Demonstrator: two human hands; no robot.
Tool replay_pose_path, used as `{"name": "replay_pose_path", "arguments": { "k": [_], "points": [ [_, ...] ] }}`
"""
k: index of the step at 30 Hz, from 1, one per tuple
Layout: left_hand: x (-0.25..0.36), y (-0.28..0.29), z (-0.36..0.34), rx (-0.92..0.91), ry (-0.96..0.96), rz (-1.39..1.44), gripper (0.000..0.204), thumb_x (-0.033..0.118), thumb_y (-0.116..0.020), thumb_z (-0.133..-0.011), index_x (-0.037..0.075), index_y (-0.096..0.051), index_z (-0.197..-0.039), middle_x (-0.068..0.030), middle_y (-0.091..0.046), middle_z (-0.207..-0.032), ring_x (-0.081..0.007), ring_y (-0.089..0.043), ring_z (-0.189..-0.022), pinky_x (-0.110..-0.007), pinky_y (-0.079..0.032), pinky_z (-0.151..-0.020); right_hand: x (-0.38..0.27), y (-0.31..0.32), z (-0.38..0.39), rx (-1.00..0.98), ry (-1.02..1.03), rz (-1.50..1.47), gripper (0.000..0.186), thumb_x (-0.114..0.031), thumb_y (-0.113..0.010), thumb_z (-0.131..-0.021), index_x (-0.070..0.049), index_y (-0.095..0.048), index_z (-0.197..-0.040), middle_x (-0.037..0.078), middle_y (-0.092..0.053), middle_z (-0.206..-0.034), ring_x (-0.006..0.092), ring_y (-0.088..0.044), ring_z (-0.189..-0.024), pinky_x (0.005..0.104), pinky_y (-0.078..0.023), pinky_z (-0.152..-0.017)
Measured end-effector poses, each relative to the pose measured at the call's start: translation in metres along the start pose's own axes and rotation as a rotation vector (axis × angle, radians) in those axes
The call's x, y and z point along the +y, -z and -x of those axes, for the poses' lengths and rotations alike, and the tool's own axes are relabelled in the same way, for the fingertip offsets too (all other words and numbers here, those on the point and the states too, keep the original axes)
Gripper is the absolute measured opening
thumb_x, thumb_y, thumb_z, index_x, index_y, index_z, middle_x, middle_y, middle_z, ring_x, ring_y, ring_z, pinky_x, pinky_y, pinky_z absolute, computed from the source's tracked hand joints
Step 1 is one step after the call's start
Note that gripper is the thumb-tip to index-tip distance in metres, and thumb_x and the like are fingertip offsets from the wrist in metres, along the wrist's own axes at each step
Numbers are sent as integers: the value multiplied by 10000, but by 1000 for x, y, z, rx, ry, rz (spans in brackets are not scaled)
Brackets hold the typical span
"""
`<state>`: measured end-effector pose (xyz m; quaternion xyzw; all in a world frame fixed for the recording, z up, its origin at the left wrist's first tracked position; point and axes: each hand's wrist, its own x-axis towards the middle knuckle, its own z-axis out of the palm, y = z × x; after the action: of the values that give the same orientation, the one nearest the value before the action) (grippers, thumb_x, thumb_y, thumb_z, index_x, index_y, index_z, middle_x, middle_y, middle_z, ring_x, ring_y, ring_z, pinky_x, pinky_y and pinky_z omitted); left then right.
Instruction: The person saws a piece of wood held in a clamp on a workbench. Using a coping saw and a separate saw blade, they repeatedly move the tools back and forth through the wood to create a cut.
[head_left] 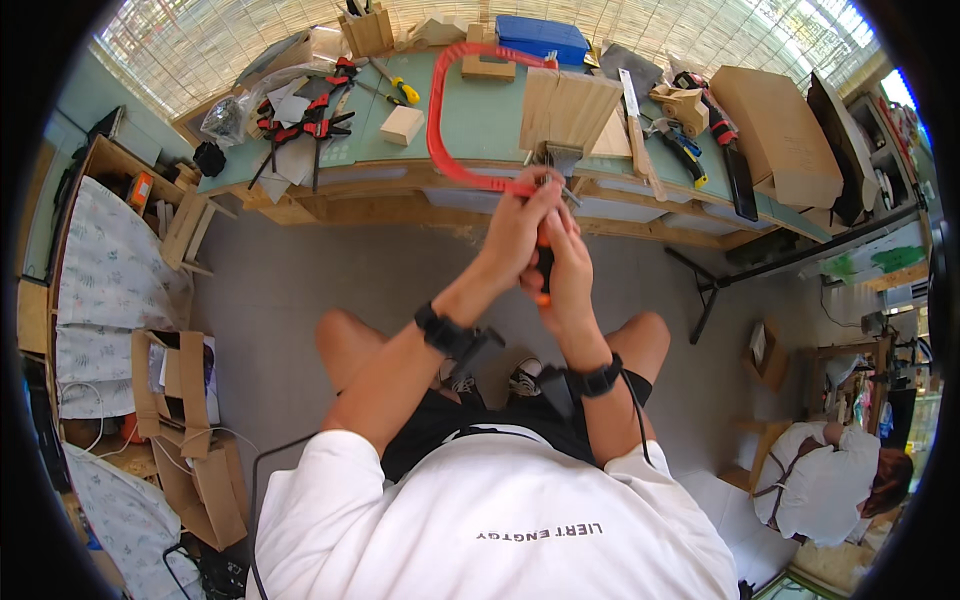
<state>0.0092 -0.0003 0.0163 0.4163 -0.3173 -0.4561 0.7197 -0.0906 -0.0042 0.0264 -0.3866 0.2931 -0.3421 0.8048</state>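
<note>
A coping saw with a red C-shaped frame (435, 110) is held out over the bench's front edge. My right hand (568, 268) is wrapped round its black and orange handle. My left hand (522, 228) closes on the saw just beyond, where the frame's near end meets the handle. Beside the frame, a pale wood board (568, 105) stands up at the bench edge, with a metal vise (557, 152) at its lower part. The saw's far end reaches the board's top left corner. Its blade is too thin to make out against the wood.
The green-topped bench (365, 140) carries red and black clamps (318, 125), a yellow-handled screwdriver (407, 92), a wood block (402, 126), a blue box (543, 38) and a cardboard box (760, 135). A black stand leg (703, 290) is on the floor at right. Another person (825, 480) sits at lower right.
</note>
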Motion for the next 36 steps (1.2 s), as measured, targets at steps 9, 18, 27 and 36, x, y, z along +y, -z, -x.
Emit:
{"name": "replay_pose_path", "arguments": {
  "k": [9, 18, 27, 36],
  "points": [
    [-3, 3, -3, -28, -29, 57, 220, 234, -503, -1033, 43, -517, -1141, -80, -611, -745, -172, -609, -709, -287, -500, -659, 5, 0, -8, 24, 27, -11, 367, -364, -514, -1031, -176, -522, -1346, -37, -495, -685, 64, -433, -431, 220, -280, -360],
    [-4, 7, -9, -11, 4, -12, 238, 251, -513, -1032, 49, -513, -1157, -83, -614, -753, -189, -617, -714, -297, -506, -656, 2, -2, -13, 6, 7, -22, 298, -376, -523, -1027, -147, -565, -1214, -24, -493, -677, 76, -446, -448, 228, -301, -367],
    [4, 3, -13, -13, -25, 21, 208, 238, -517, -1028, 66, -518, -1145, -78, -606, -743, -177, -612, -702, -290, -503, -669, 3, 4, -22, -21, -7, -35, 360, -386, -514, -1027, -192, -514, -1330, -30, -492, -676, 70, -443, -453, 218, -296, -379],
    [17, 0, -17, -17, 2, -44, 231, 252, -498, -1032, 52, -519, -1146, -78, -606, -743, -178, -621, -698, -278, -499, -621, 0, 4, -27, -50, 5, -91, 229, -387, -525, -1024, -164, -541, -1071, -14, -521, -688, 74, -458, -451, 219, -319, -371]
  ]
}}
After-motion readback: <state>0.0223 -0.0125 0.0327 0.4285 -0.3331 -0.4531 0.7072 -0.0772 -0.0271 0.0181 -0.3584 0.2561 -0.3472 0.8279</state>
